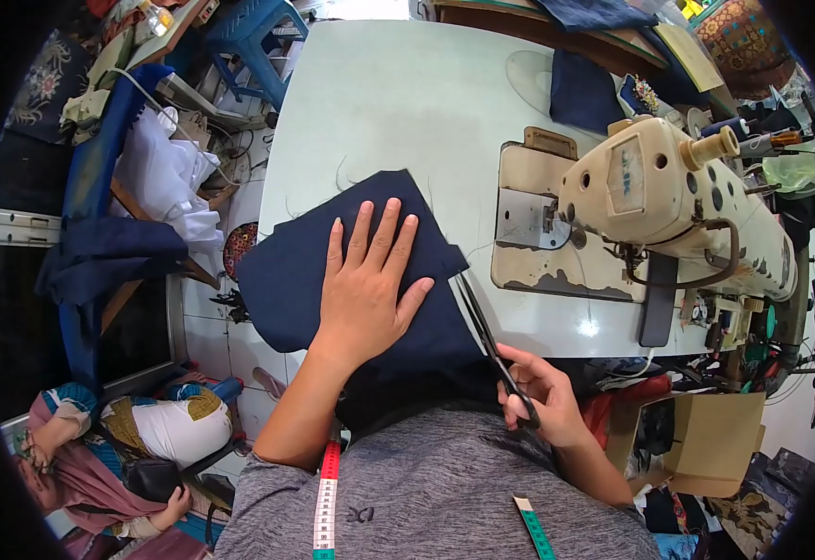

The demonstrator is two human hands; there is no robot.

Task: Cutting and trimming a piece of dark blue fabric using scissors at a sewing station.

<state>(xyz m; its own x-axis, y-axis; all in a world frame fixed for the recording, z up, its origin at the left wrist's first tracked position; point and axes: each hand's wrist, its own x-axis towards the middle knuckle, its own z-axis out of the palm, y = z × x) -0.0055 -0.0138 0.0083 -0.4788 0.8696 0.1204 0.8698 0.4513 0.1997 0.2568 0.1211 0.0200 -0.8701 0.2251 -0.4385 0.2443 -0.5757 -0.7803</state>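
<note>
A piece of navy blue fabric point(281, 287) lies across the front edge of the white sewing table, loose threads fraying from its far edges. My left hand point(372, 280) rests flat on it with the fingers spread. In my right hand point(544, 395) is a pair of dark fabric scissors point(481, 318), gripped by the handles. The blades run along the fabric's right edge, with their tips near a small corner that juts out. Whether the blades are fully closed is hard to tell.
An industrial sewing machine point(659, 189) stands on the right of the white table point(393, 91). Folded navy cloth point(582, 91) lies behind it. A cardboard box point(715, 441) is at lower right. Another person point(162, 434) sits at lower left. A tape measure point(325, 504) hangs down my front.
</note>
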